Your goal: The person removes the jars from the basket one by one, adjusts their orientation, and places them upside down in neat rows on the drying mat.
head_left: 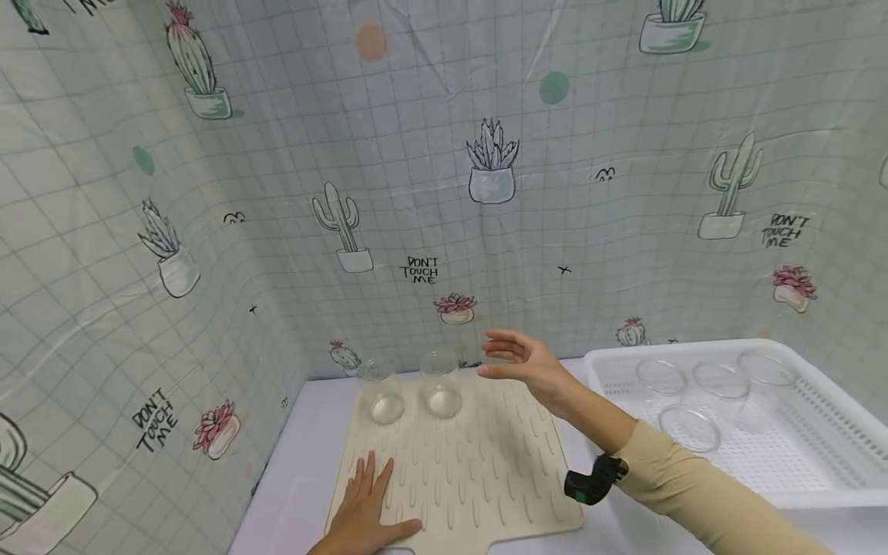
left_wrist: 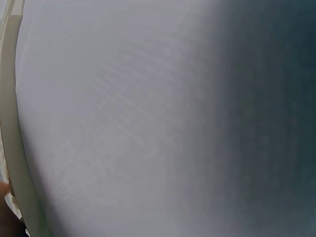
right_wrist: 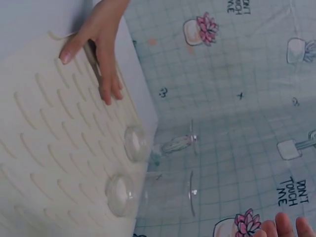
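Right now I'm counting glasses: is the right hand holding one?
No. The right hand hovers open beside the two glasses on the mat, fingers straight, holding nothing.

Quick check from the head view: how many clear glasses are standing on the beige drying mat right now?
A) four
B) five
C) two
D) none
C: two clear glasses stand side by side at the far edge of the drying mat; the other glasses sit in the white basket, and the open right hand hovers beside them, holding none.
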A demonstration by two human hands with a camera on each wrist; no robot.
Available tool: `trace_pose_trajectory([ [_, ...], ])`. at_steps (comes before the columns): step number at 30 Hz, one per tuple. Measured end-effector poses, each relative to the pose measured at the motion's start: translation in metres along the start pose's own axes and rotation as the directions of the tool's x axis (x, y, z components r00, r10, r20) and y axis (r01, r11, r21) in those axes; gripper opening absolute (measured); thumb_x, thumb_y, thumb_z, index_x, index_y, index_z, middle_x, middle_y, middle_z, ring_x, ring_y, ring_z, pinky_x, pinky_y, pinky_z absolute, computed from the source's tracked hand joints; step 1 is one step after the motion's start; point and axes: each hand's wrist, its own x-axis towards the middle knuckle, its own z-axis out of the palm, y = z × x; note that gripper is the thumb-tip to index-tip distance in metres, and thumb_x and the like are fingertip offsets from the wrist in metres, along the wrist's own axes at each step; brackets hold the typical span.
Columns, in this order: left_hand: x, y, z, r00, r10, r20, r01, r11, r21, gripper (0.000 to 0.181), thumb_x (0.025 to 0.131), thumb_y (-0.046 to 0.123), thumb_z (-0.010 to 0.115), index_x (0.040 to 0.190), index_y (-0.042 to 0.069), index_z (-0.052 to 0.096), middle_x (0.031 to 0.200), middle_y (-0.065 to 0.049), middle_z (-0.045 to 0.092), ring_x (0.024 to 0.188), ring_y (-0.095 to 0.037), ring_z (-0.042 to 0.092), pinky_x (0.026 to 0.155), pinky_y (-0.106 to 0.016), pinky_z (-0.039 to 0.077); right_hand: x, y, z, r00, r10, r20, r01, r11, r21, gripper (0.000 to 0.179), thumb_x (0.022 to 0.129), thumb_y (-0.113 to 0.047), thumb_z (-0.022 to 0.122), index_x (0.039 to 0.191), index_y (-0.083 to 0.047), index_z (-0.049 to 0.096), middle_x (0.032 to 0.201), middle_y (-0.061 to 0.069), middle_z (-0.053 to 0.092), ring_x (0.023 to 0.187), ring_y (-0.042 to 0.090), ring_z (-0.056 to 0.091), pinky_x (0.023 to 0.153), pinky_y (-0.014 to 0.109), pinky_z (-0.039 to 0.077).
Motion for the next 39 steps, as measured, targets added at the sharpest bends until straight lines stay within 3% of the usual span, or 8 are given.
trace_pose_trajectory([
  [11,0.002,0.000,0.001,0.999,-0.034,0.001,0.034,0.999,0.016,0.116,0.072,0.066,0.078,0.156,0.002,0.029,0.162,-0.030,0.005,0.146,-0.052,0.001,0.111,-0.072,0.013,-0.051,-0.022,-0.053,0.995,-0.082,-0.053,0.076,0.992,-0.098,0.065,0.090,-0.008,0.074,0.145,0.003,0.042,0.141,0.024,0.048,0.123,0.018,0.054,0.097,0.027,0.049],
  [18,0.001,0.001,0.000,1.000,-0.028,0.001,0.028,1.000,0.015,0.115,0.073,0.064,0.078,0.156,0.002,0.028,0.161,-0.030,0.004,0.146,-0.052,0.001,0.111,-0.072,0.011,-0.078,-0.025,-0.085,0.982,-0.134,-0.135,0.109,0.979,-0.174,0.054,0.092,-0.007,0.072,0.140,0.000,0.047,0.134,0.016,0.055,0.118,0.011,0.058,0.098,0.020,0.047],
  [26,0.000,0.001,0.001,1.000,-0.030,-0.001,0.030,0.999,0.012,0.115,0.073,0.064,0.078,0.156,0.002,0.028,0.162,-0.030,0.004,0.146,-0.052,0.000,0.110,-0.073,0.012,-0.107,-0.016,-0.115,0.959,-0.209,-0.192,0.145,0.943,-0.301,0.047,0.093,-0.004,0.071,0.136,-0.004,0.053,0.124,-0.005,0.062,0.115,0.005,0.058,0.096,0.015,0.045],
  [32,0.000,0.001,0.002,0.999,-0.035,-0.010,0.035,0.999,0.019,0.116,0.072,0.065,0.078,0.155,0.000,0.030,0.161,-0.030,0.005,0.146,-0.052,0.001,0.110,-0.073,0.013,-0.128,-0.007,-0.135,0.939,-0.237,-0.249,0.113,0.897,-0.427,0.045,0.093,-0.007,0.071,0.135,-0.010,0.055,0.122,-0.013,0.062,0.112,-0.002,0.056,0.092,0.012,0.043],
  [39,0.002,0.000,0.003,1.000,-0.027,-0.016,0.027,0.999,0.020,0.116,0.072,0.065,0.079,0.155,0.000,0.030,0.161,-0.031,0.006,0.146,-0.052,0.002,0.111,-0.071,0.012,-0.147,0.004,-0.153,0.919,-0.247,-0.306,0.076,0.875,-0.478,0.044,0.091,-0.007,0.073,0.132,-0.009,0.057,0.119,-0.015,0.065,0.109,-0.005,0.057,0.090,0.010,0.043],
])
